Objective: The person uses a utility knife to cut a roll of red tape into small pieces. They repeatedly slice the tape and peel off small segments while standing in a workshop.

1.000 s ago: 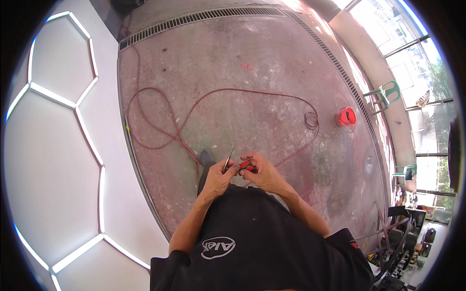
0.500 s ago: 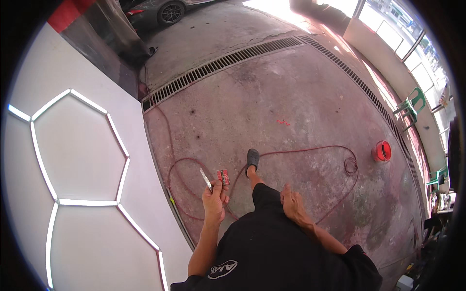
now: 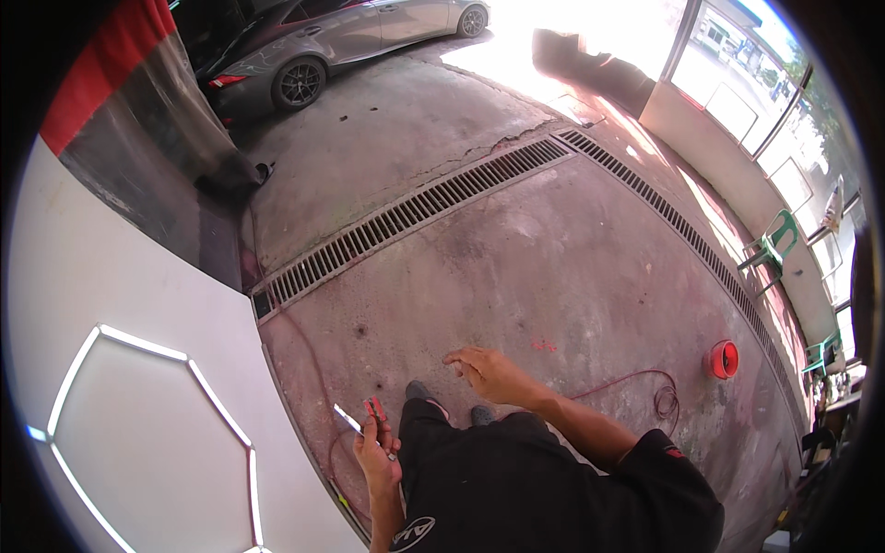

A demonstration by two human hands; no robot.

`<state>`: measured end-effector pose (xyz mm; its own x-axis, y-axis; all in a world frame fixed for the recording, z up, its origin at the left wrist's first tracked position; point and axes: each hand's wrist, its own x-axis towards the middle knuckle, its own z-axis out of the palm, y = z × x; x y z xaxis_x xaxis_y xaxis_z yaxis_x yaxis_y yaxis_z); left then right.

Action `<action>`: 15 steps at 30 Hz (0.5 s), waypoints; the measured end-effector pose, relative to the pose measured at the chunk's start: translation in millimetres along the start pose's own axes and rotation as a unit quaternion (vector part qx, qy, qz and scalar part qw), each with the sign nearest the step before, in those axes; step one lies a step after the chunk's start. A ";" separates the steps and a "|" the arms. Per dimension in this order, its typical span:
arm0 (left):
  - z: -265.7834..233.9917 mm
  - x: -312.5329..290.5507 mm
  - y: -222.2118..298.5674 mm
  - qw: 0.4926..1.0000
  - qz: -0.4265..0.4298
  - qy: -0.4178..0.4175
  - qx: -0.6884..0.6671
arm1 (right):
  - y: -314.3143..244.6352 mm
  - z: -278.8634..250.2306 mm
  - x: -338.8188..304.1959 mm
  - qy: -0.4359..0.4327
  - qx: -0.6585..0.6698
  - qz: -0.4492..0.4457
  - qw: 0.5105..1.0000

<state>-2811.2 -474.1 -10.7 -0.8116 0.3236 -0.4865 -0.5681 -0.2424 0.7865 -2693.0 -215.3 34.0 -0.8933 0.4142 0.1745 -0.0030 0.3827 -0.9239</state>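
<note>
My left hand [image 3: 379, 458] is closed around two small things near my left thigh. One is a slim, pale, blade-like piece [image 3: 348, 417] that sticks up past the thumb. Beside it, between the fingers, shows a small flat red packet [image 3: 373, 408] with darker marks; its lower part is hidden. In front of my body, my right hand [image 3: 481, 372] reaches leftward over the floor. Its fingers are partly stretched and loosely bent, with nothing visible in them.
A thin red hose [image 3: 627, 376] lies looped on the concrete floor. Metal drain grates [image 3: 406, 217] cross it ahead. A red bucket [image 3: 723, 359] and a green chair [image 3: 772, 244] stand right. A grey car [image 3: 359, 41] is parked beyond; a white panel wall [image 3: 138, 267] with light strips rises left.
My right hand has swung from beside my hip forward and left. My left hand has shifted lower and left, still holding both things. The view tilts up, showing more car, and both feet show.
</note>
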 end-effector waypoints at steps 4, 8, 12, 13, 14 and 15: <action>48.6 114.0 38.3 1.000 0.003 0.011 -0.014 | -3.4 4.4 112.0 -0.028 -0.042 0.132 0.990; 86.6 254.4 92.6 0.999 0.014 -0.033 -0.021 | 52.0 21.9 223.4 -0.052 -0.091 0.118 0.987; 146.1 381.9 167.9 0.999 0.015 -0.052 -0.001 | 76.9 26.0 332.3 -0.005 -0.111 0.063 0.992; 162.3 409.5 187.4 0.998 0.019 -0.058 0.021 | 78.6 25.8 359.3 0.018 -0.088 0.072 0.993; 181.5 435.2 206.0 0.997 0.021 -0.072 0.036 | 80.4 23.4 387.1 0.040 -0.066 0.082 0.994; 200.4 460.5 228.6 0.995 0.029 -0.084 0.053 | 83.2 22.9 417.2 0.063 -0.038 0.086 0.994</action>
<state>-3287.4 -197.2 21.3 -0.8030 0.4619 -0.3766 -0.4965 -0.1690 0.8514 -3076.3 -29.5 22.1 -0.8142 0.5774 0.0617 0.1829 0.3558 -0.9165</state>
